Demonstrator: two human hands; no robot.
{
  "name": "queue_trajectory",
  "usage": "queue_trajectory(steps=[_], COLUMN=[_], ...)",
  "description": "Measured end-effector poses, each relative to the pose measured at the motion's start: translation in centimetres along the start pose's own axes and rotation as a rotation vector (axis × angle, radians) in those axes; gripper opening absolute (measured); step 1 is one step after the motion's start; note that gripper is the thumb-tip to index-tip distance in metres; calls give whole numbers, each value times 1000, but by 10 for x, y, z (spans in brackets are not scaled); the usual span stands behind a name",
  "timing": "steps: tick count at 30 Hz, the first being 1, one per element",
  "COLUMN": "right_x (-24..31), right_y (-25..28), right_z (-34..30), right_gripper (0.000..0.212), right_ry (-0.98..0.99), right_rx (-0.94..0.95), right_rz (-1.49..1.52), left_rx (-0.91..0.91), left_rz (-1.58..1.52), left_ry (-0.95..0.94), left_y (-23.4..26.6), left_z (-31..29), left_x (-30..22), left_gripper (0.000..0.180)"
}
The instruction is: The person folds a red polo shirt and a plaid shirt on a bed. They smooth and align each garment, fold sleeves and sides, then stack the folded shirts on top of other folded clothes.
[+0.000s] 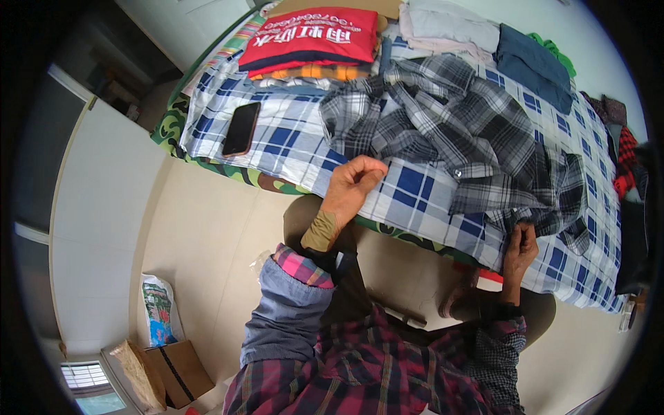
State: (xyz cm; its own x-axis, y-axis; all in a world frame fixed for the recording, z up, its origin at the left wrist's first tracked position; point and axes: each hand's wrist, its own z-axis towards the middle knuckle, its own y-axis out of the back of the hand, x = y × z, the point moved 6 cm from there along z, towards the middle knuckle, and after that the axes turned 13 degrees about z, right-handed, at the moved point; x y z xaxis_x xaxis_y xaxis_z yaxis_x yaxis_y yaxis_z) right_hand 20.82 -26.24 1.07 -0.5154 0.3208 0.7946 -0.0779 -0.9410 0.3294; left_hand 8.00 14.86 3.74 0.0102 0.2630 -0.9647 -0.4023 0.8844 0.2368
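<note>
A grey, black and white plaid shirt (484, 128) lies crumpled and spread over the bed in front of me. My right hand (520, 250) pinches its near edge at the lower right, by the side of the bed. My left hand (351, 187) hovers over the bed's front edge, left of the shirt and apart from it. Its fingers are curled together in a pinch, and nothing shows between them. A dark phone (241, 129) lies on the sheet, farther left.
A blue-and-white checked sheet (408, 190) covers the bed. At the back stand a folded stack topped by a red garment (311, 41), pale folded clothes (449, 28) and a dark blue folded garment (532, 66). A cardboard box (178, 373) and a printed bag (160, 311) stand on the floor at left.
</note>
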Motion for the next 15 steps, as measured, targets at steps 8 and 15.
queue_trajectory(steps=[8,15], right_x=[22,120], right_y=[1,-34], right_z=[13,63], right_gripper=[11,46], right_ry=[-217,374], right_rx=[44,163], right_rz=[42,-165], left_rx=[27,54], left_rz=[0,39], left_ry=[28,40], left_y=[0,-4], left_z=[-1,4], left_x=[1,8], left_gripper=[11,11])
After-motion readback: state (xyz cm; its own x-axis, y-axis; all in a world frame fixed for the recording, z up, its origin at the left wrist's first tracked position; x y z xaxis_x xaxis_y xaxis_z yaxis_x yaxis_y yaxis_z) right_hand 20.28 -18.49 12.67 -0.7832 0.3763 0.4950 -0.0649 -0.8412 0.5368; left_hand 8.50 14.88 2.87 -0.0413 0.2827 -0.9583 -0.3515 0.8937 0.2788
